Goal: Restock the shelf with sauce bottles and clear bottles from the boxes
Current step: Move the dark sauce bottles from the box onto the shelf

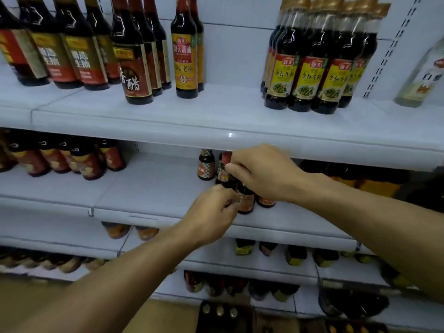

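Note:
Several small dark sauce bottles with orange-red labels stand on the second white shelf (153, 186). My left hand (211, 212) reaches in from below and pinches the front small bottle (246, 200) at its side. My right hand (264, 174) comes from the right, its fingers curled round the neck of a small bottle (224, 169) with a red cap behind it. One more small bottle (206, 164) stands alone just left of them, and another (266, 201) peeks out under my right wrist.
The top shelf (230, 116) carries tall dark sauce bottles (134, 51), a yellow-labelled group (312, 58) and a clear bottle (422, 70) at far right. More dark bottles (62, 157) stand left on the second shelf. Lower shelves hold further bottles. A box of capped bottles (219, 313) lies below.

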